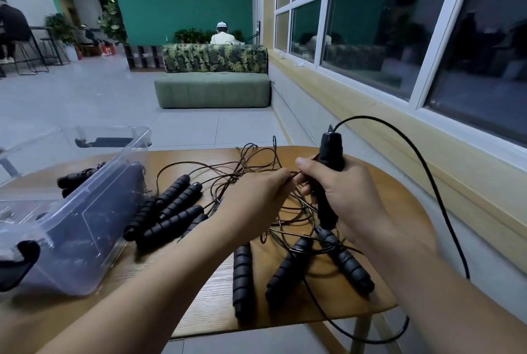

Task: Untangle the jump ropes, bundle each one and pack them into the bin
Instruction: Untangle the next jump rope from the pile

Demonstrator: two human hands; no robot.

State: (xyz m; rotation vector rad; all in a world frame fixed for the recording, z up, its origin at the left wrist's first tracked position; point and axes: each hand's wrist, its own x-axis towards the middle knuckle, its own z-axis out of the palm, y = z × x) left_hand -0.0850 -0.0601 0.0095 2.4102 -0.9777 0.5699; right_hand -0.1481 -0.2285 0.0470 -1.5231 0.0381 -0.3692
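The right hand [346, 197] is curled around a black handle [330, 158] and holds it upright. From the handle's top a black cord [419, 154] arcs out to the right of that hand, then drops past the table [199, 311] edge. Just to its left, the left hand [256, 199] pinches a thin brown cord [293, 175] between its fingertips, almost touching the right hand's fingers. Beyond and beneath both hands lies a tangle of cords [256, 158]. Four handles [174, 211] lie side by side left of the left hand. Three more handles [288, 268] fan out below the hands, nearer the person. Further left stands the clear bin [85, 228], with black handles [77, 178] showing through its wall.
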